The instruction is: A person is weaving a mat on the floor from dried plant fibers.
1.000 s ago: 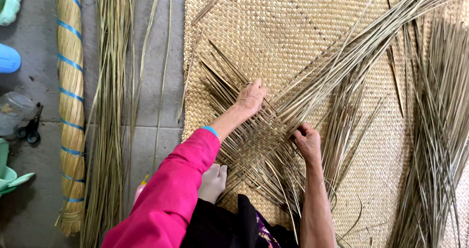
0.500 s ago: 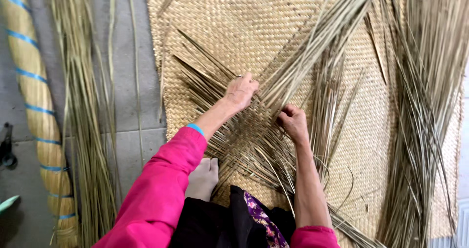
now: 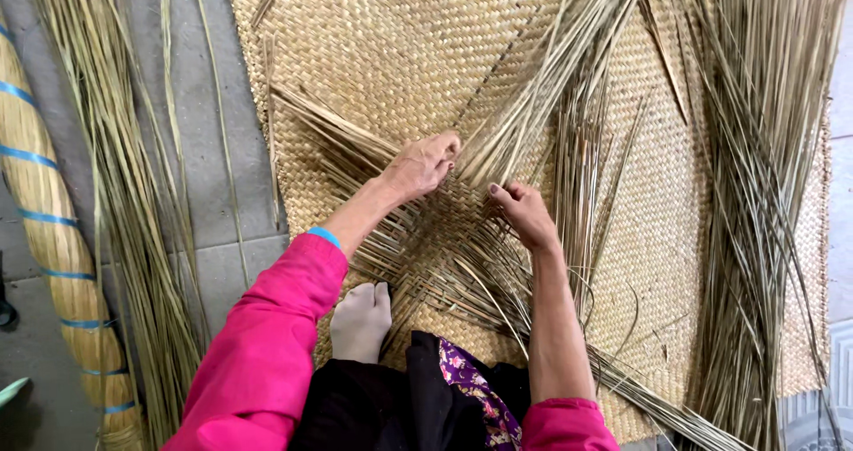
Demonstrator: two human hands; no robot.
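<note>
Head view: left hand [image 3: 425, 164] and right hand [image 3: 526, 215], grips closed, pinch reed strands [image 3: 533, 104] over woven mat [image 3: 373, 42].

Both hands, left [image 3: 425, 164] and right [image 3: 524, 215], on crossing reed strands [image 3: 533, 122] atop a woven mat [image 3: 391, 42].

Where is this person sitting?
Probably a floor workspace for mat weaving: a finished woven mat spread over grey paving, loose reed bundles alongside, both hands working strands.
</note>
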